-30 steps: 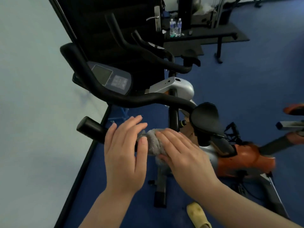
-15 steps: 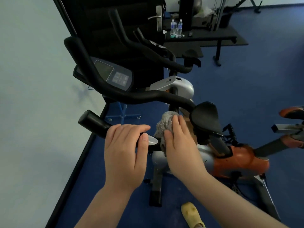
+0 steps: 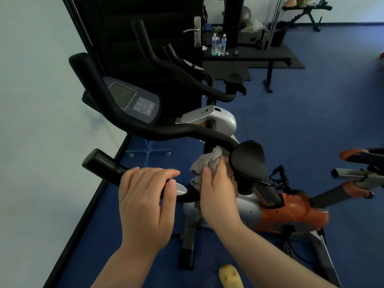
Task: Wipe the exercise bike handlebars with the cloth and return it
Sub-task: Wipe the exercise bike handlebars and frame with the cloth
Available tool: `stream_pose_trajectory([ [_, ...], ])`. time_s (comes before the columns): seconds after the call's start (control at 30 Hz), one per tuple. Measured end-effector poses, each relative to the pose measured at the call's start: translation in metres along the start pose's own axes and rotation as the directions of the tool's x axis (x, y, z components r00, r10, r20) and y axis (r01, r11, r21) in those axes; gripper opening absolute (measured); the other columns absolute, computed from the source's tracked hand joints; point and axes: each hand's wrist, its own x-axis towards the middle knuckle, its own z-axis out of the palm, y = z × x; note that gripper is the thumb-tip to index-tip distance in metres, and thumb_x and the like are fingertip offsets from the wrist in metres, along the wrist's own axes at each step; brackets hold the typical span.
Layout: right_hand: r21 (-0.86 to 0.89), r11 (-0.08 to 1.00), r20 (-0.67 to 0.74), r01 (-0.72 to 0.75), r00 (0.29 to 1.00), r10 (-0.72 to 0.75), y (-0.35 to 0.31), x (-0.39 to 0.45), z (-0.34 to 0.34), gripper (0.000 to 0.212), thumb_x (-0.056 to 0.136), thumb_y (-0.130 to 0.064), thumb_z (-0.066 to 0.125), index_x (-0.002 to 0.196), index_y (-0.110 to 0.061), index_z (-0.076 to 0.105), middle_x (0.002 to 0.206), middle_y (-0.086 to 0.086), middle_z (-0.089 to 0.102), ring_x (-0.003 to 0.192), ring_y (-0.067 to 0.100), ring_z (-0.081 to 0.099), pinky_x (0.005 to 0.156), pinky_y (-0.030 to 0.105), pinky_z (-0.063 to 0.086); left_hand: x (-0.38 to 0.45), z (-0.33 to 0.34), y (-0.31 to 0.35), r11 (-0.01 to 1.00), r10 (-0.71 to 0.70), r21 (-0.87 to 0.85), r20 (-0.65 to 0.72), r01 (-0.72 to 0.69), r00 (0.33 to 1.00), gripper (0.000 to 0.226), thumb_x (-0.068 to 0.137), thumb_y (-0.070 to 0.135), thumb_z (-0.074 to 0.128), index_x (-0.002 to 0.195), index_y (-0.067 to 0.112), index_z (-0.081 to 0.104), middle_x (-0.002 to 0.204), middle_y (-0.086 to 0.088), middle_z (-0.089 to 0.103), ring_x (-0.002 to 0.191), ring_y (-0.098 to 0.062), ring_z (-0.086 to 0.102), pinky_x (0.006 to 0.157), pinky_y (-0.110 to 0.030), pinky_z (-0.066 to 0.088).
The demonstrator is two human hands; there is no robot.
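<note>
Grey, fluffy terry cloth [image 3: 205, 165] sits bunched against the inner bend of the black foam-covered handlebar [image 3: 166, 129] of the orange and silver exercise bike [image 3: 291, 213], just below the black padded elbow rest [image 3: 248, 161]. A second ago it lay lower on the near grip bar, between both hands; since then the right hand [image 3: 218, 192] has carried it up and inward toward the bar's centre, so the near grip looks done and the wipe is moving on to the middle stretch. That hand presses the cloth to the bar with fingers laid over it and the thumb alongside; whether the fingers curl round the bar behind the cloth is hidden, so I cannot tell how tight the hold is. The left hand [image 3: 145, 198] has closed down on the near grip bar [image 3: 104, 163], fingers wrapped over the top and thumb beside the silver pulse sensor [image 3: 180, 189], steadying the bike. Most of the far curve, beside the grey console with its screen [image 3: 133, 100], seems not yet wiped, and returning the cloth comes after that.
</note>
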Motion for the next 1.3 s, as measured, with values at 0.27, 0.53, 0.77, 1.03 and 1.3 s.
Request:
stream_pose_trajectory([
  [0.27, 0.259, 0.955, 0.065, -0.148, 0.989, 0.135, -0.001, -0.028, 0.004, 0.014, 0.098, -0.034, 0.039, 0.111, -0.039, 0.041, 0.101, -0.025, 0.055, 0.090, -0.020, 0.051, 0.071, 0.001, 0.040, -0.001, 0.003, -0.002, 1.000, 0.012, 0.017, -0.015, -0.012, 1.000, 0.027, 0.093, 0.022, 0.042, 0.095, 0.019, 0.069, 0.091, 0.012, 0.067, 0.089, -0.005, 0.055, 0.099, -0.025, 0.027],
  [0.53, 0.233, 0.913, 0.059, -0.335, 0.942, 0.330, -0.018, 0.013, 0.000, 0.035, 0.099, -0.039, 0.034, 0.115, -0.013, 0.050, 0.101, 0.008, 0.064, 0.090, 0.018, 0.062, 0.078, 0.033, 0.047, -0.001, 0.005, -0.001, 0.999, 0.013, 0.030, -0.028, -0.012, 1.000, 0.028, 0.092, 0.022, 0.042, 0.093, 0.018, 0.070, 0.090, 0.010, 0.067, 0.088, -0.008, 0.057, 0.098, -0.028, 0.028],
  [0.77, 0.289, 0.894, 0.073, -0.342, 0.939, 0.336, -0.016, -0.014, 0.007, 0.022, 0.098, -0.038, 0.037, 0.093, -0.018, 0.043, 0.078, -0.005, 0.053, 0.066, -0.003, 0.053, 0.057, 0.010, 0.041, 0.001, 0.009, 0.001, 0.998, -0.002, 0.068, -0.036, 0.005, 0.999, 0.029, 0.093, 0.023, 0.042, 0.092, 0.017, 0.070, 0.088, 0.010, 0.067, 0.086, -0.010, 0.058, 0.099, -0.028, 0.027],
  [1.03, -0.097, 0.970, 0.070, 0.223, 0.974, -0.217, -0.001, -0.030, 0.005, 0.047, 0.100, -0.041, 0.022, 0.144, -0.028, 0.023, 0.153, -0.016, 0.010, 0.138, -0.006, -0.001, 0.106, 0.011, 0.005, 0.000, -0.010, 0.003, 0.996, -0.026, -0.087, 0.030, 0.029, 0.999, 0.026, 0.094, 0.021, 0.042, 0.106, 0.018, 0.065, 0.097, 0.014, 0.065, 0.093, 0.001, 0.056, 0.100, -0.030, 0.034],
  [1.3, -0.165, 0.817, 0.299, 0.553, 0.817, -0.493, -0.023, -0.059, 0.007, 0.051, 0.098, -0.030, 0.026, 0.145, -0.039, 0.010, 0.148, -0.033, 0.005, 0.138, -0.012, -0.005, 0.115, 0.017, -0.005, 0.003, -0.048, -0.015, 0.997, -0.080, -0.040, -0.327, 0.071, 0.942, 0.026, 0.092, 0.010, 0.045, 0.109, 0.004, 0.063, 0.127, -0.006, 0.053, 0.126, -0.006, 0.044, 0.105, -0.031, 0.033],
])
